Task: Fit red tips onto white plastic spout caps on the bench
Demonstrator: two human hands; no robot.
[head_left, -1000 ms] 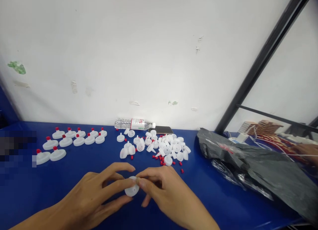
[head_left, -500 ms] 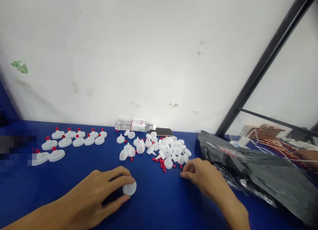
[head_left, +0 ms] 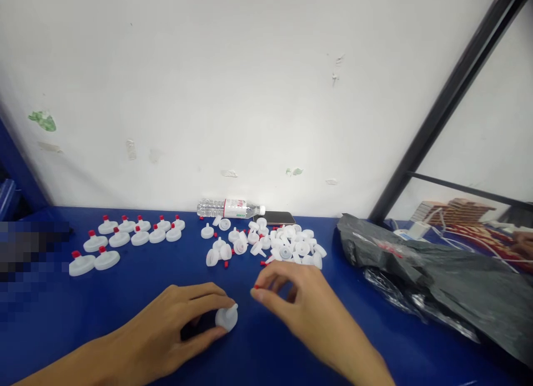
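My left hand point(head_left: 183, 319) rests on the blue table point(head_left: 137, 286) and pinches a white plastic cap point(head_left: 227, 317) between thumb and fingers, its spout pointing right. My right hand point(head_left: 300, 308) hovers just right of it, with thumb and forefinger pinched on a small red plug point(head_left: 256, 287). The plug sits a short gap away from the cap's spout. Behind my hands lies a loose pile of white caps point(head_left: 283, 244) with red plugs scattered among them.
Two rows of white caps with red plugs fitted point(head_left: 125, 239) stand at the left. A water bottle point(head_left: 231, 208) and a dark phone point(head_left: 278, 217) lie by the white wall. A crumpled black plastic bag point(head_left: 433, 275) covers the right side, below a black metal frame point(head_left: 437, 114).
My right hand reached to the pile's right edge, pinched a red plug, and has come back left toward the cap. My left hand kept hold of the cap.
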